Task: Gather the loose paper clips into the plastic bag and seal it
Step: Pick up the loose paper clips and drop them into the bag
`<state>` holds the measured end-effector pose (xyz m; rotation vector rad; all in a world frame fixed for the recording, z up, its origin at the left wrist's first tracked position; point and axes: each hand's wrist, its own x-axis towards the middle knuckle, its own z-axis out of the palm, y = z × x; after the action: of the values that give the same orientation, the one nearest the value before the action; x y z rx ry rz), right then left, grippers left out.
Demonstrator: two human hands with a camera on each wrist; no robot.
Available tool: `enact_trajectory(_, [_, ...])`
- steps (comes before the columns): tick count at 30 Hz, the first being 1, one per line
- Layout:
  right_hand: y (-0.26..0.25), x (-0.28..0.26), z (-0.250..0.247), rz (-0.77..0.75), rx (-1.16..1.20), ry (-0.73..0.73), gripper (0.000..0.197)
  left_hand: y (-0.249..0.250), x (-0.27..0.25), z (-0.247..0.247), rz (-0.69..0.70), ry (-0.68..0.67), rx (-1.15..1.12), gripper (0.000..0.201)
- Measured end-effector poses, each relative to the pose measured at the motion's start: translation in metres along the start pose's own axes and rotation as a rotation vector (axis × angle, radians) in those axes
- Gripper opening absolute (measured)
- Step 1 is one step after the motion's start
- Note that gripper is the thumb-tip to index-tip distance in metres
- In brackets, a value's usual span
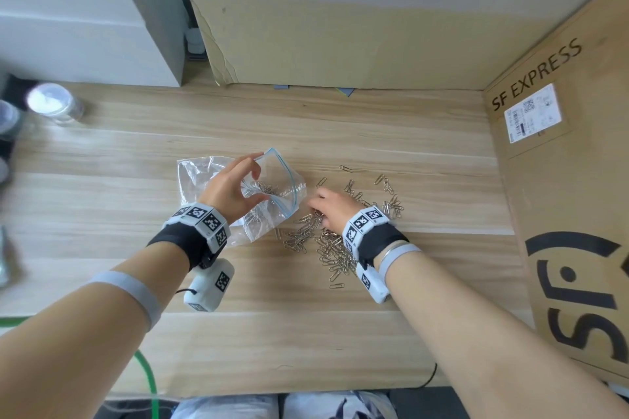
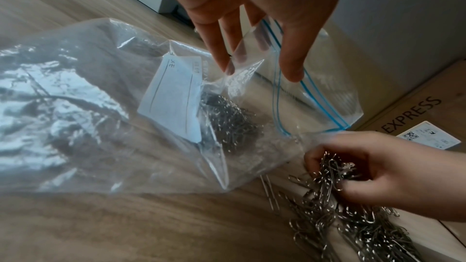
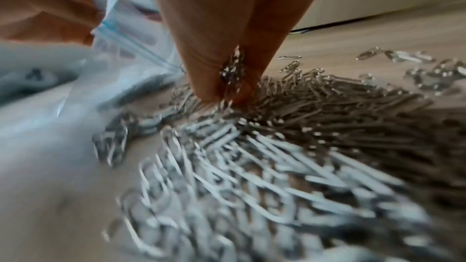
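- The left hand (image 1: 235, 187) pinches the rim of the plastic bag (image 2: 100, 111), thumb and fingers spreading its mouth open toward the right hand.
- The right hand (image 1: 332, 207) is bunched on a clump of paper clips (image 3: 233, 73), fingertips down in the pile.
- The bag mouth (image 2: 297, 95) lies just beside the right hand, on its left, blue zip line running roughly away from the person; some clips already sit inside.
- The loose pile (image 1: 332, 248) spreads under and to the right of that hand on the surface (image 1: 306, 333), so the carry is likely short and leftward.
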<state>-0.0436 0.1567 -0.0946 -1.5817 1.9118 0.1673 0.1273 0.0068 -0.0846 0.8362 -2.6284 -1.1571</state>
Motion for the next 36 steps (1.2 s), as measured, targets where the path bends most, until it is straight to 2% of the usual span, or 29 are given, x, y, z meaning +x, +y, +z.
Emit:
enact_trajectory(2, [-0.001,0.001,-0.002,0.107,0.156,0.026,0.044,0.0,0.0,0.0,0.002,0.0,0.013,0.038])
enact_trajectory(5, [0.0,0.0,-0.012,0.231,0.34,0.037,0.025,0.0,0.0,0.0,0.009,-0.008,0.024,0.038])
enact_trajectory(11, [-0.01,0.004,-0.049,0.237,0.455,0.14,0.01,0.005,0.001,0.004,0.04,-0.037,0.063,0.038])
enact_trajectory(14, [-0.031,0.015,-0.063,0.187,0.455,0.174,0.014,0.008,0.001,0.007,0.057,-0.055,0.057,0.039])
enact_trajectory(19, [-0.064,0.028,-0.062,0.065,0.375,0.131,0.021,0.011,0.002,0.006,0.07,-0.036,0.008,0.04])
enact_trajectory(26, [-0.043,0.019,-0.059,0.092,0.587,0.116,0.03,0.011,0.002,0.007,0.045,-0.022,0.028,0.038])
enact_trajectory(28, [-0.021,0.01,-0.056,0.17,0.57,0.204,0.024,0.011,0.002,0.007,0.03,-0.011,0.043,0.036])
enact_trajectory(31, [0.022,-0.001,-0.041,0.411,0.44,0.297,0.023,0.009,0.001,0.008,0.038,-0.019,0.044,0.037])
enact_trajectory(36, [0.063,-0.025,-0.007,0.639,0.276,0.288,0.048,0.009,0.003,0.01,0.029,-0.025,0.069,0.037])
